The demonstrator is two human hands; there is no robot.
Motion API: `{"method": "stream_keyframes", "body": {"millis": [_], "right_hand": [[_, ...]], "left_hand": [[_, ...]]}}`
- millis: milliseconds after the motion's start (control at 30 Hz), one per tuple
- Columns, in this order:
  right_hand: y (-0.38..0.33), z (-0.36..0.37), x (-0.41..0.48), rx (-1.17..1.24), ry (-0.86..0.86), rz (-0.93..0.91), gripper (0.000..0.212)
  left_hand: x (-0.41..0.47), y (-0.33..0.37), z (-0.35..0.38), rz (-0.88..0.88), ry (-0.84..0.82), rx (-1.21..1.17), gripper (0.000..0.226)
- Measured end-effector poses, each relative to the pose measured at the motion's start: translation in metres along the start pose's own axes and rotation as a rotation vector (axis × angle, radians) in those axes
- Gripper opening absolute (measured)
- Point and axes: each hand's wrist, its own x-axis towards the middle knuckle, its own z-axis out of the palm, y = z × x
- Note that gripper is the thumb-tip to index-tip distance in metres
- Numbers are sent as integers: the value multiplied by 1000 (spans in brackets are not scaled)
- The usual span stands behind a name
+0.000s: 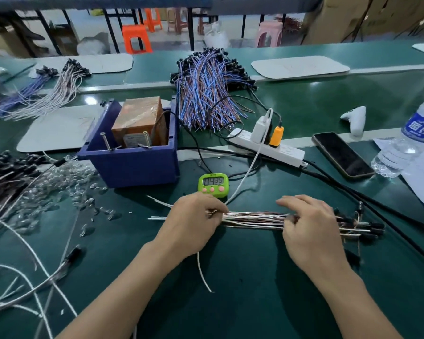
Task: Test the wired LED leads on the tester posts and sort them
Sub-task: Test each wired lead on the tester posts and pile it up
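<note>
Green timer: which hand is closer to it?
Left. The left hand, holding the LED leads, lies just below the green timer; the right hand is farther, down to its right.

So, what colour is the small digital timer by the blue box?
The small digital timer is bright green with pink buttons, clearest in the head view.

The bundle of leads [255,217] in front of me runs white and reddish brown, with black caps at one end. My table mat [255,289] is dark glossy green. The timer [213,183] is lime green with three pink buttons. The box [132,167] is deep blue, the block [138,116] inside it orange-brown. Behind it the wire pile [206,94] mixes blue, pale blue and brown, tipped black. The power strip [279,149] is white with one orange plug [276,135]. The bottle [419,128] wears a blue label.
</note>
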Motion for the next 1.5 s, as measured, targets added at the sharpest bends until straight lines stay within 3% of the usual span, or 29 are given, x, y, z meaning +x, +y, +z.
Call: {"method": "stream_keyframes", "body": {"millis": [267,400,533,633,767,833,900,967,1200,1333,1433,1500], "right_hand": [[-134,55,-8,300,-294,-182,35],[-208,86,-8,416,-411,-278,32],[-265,119,-7,458,-542,-296,35],[-301,143,-7,431,-642,-296,39],[-345,172,-8,327,-779,-335,48],[-365,186,-12,247,-839,-359,35],[-382,197,-21,107,-814,-433,16],[-394,206,-31,-39,-760,-501,29],[-419,215,-31,-207,-769,-567,31],[-414,206,-9,-301,-907,-621,29],[-419,200,0,-190,-848,-639,15],[-424,201,4,-31,-835,-580,18]], "left_hand": [[-36,-50,-72,-202,218,-36,28],[-52,-78,-105,-260,293,125,29],[-71,-112,-137,-328,471,282,21],[-87,-140,-162,-432,509,407,23],[-110,-174,-195,-631,567,546,51],[-121,-188,-205,-697,614,494,64],[-129,-198,-208,-714,614,417,73],[-136,-205,-207,-662,598,406,75],[-146,-222,-200,-606,638,430,69],[-146,-220,-197,-615,647,497,44],[-142,-216,-200,-662,663,624,23],[-138,-212,-206,-703,697,628,11]]}}
